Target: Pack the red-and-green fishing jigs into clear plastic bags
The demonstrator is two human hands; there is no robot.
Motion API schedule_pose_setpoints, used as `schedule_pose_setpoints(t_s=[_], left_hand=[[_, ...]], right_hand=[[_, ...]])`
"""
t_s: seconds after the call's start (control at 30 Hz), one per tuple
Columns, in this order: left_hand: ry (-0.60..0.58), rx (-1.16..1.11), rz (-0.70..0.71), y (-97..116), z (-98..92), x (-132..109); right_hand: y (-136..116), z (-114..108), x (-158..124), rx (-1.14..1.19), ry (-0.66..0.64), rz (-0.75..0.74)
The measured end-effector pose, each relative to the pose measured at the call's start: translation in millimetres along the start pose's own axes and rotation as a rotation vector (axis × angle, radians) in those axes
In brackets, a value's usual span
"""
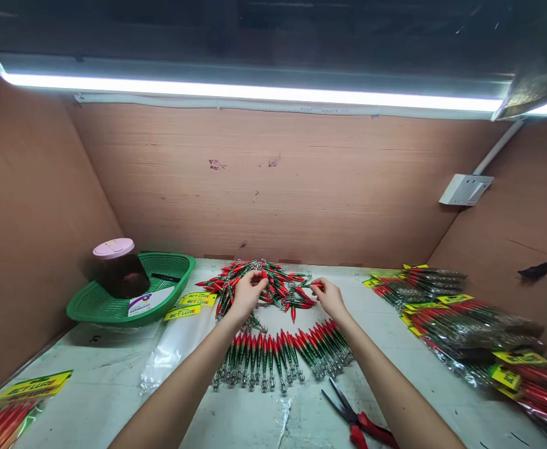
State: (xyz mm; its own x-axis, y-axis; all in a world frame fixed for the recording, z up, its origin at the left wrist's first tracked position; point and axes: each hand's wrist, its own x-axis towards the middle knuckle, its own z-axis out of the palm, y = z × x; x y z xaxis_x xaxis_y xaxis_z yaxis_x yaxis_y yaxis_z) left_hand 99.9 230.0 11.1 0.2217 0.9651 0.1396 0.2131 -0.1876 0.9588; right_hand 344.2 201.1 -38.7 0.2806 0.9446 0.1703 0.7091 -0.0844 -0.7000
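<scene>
A tangled pile of red and green squid jigs (277,290) with wire hook crowns lies on the pale tabletop. At the pile's left side my left hand (249,292) pinches a squid jig (264,274), its red end showing above the fingertips. My right hand (328,296), at the pile's right edge, has thumb and fingers closed on another squid jig (317,285), mostly covered by the fingers. Between my forearms, nearer to me, many jigs form a fanned row (266,355), red ends away from me and hooks towards me.
Red-handled pliers (355,418) lie by my right forearm. Left of my hands are clear bags (179,340) with yellow headers and a green basket (100,312) holding a dark, pink-lidded jar (123,274). Filled lure packs (469,324) line the right; another pack (15,408) lies front left.
</scene>
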Motion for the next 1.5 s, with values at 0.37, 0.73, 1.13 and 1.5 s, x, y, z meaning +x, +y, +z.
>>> schedule_pose_setpoints(t_s=[0.37, 0.73, 1.13, 1.5], left_hand=[[-0.026, -0.535, -0.161, 11.7, -2.8, -29.5], [-0.167, -0.619, -0.304, 23.8, 0.3, -47.2], [-0.346, -0.415, -0.370, 21.9, -47.4, -122.0], [-0.164, 0.000, -0.565, -56.3, -114.3, -203.5]], right_hand=[[9.6, -35.0, 15.5, 0.193, 0.142, 0.047], [-48.5, -60.1, -38.9, 0.562, -0.207, -0.030], [-125.7, 2.0, -131.1, 0.785, -0.669, 0.106], [-151.5, 138.4, -215.2, 0.559, -0.674, 0.299]])
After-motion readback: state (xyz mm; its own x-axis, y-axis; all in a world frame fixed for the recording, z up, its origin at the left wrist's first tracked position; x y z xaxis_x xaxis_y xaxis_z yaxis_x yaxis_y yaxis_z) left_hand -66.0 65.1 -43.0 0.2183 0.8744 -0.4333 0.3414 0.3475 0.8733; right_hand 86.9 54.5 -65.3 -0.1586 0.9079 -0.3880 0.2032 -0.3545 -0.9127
